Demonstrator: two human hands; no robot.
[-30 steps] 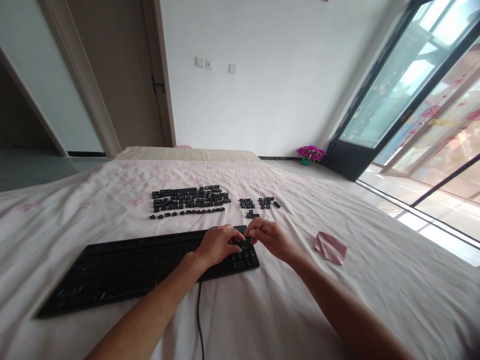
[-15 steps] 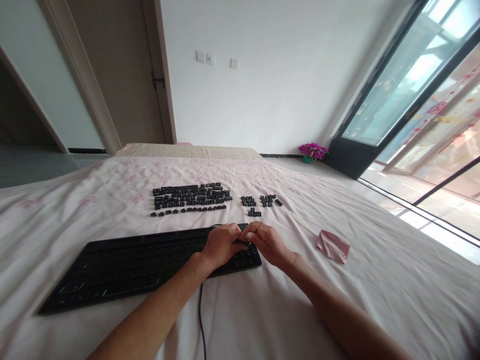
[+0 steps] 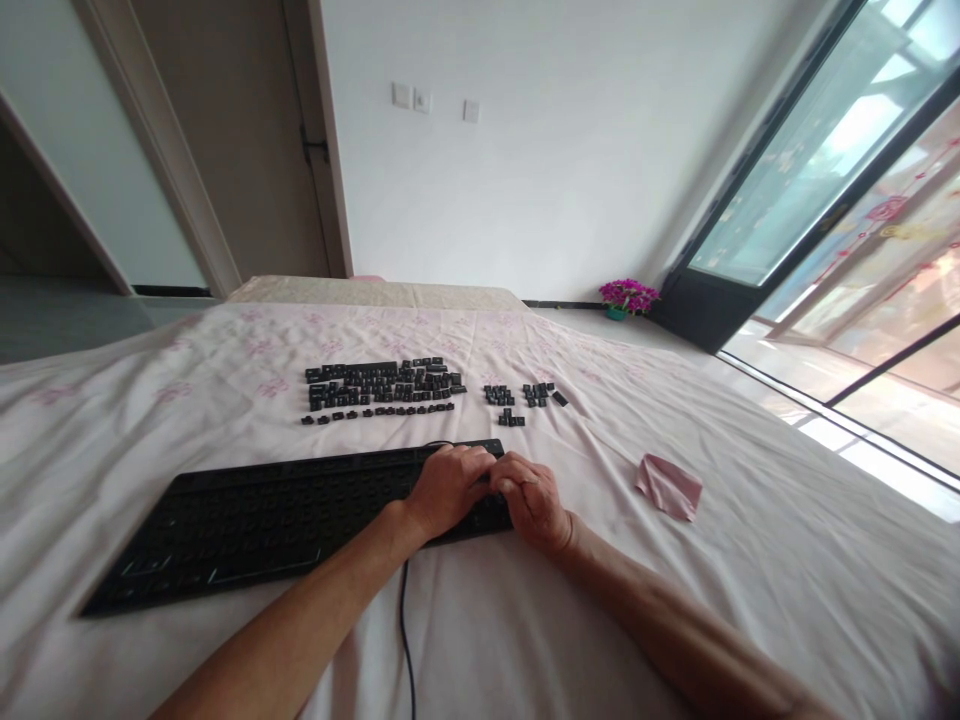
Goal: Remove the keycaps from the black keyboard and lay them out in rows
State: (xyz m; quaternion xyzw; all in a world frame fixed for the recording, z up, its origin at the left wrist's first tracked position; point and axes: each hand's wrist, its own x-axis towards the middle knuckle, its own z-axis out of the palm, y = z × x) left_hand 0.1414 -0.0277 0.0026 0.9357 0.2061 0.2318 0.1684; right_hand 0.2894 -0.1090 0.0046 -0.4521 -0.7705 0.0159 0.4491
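A black keyboard (image 3: 285,510) lies slantwise on the bed, its keycaps pulled from much of its face. Over its right end, my left hand (image 3: 454,490) is closed, fingertips bent down at the keys. My right hand (image 3: 531,498) is curled against it at the keyboard's right edge, thumb and fingers pressed together. Whatever the fingers grip is hidden between the two hands. Beyond the keyboard, loose black keycaps (image 3: 382,385) lie in rows, with smaller groups of keycaps (image 3: 499,395) to their right.
A pale floral sheet (image 3: 585,640) with wrinkles covers the bed. The keyboard's black cable (image 3: 403,620) runs toward me between my forearms. A folded pink cloth (image 3: 669,487) lies to the right. Purple flowers (image 3: 628,295) stand on the floor by the glass door.
My right hand has turned and curled in closer beside the left, covering the dark bit that showed between the fingers. The view has shifted slightly; the loose keycaps lie as before.
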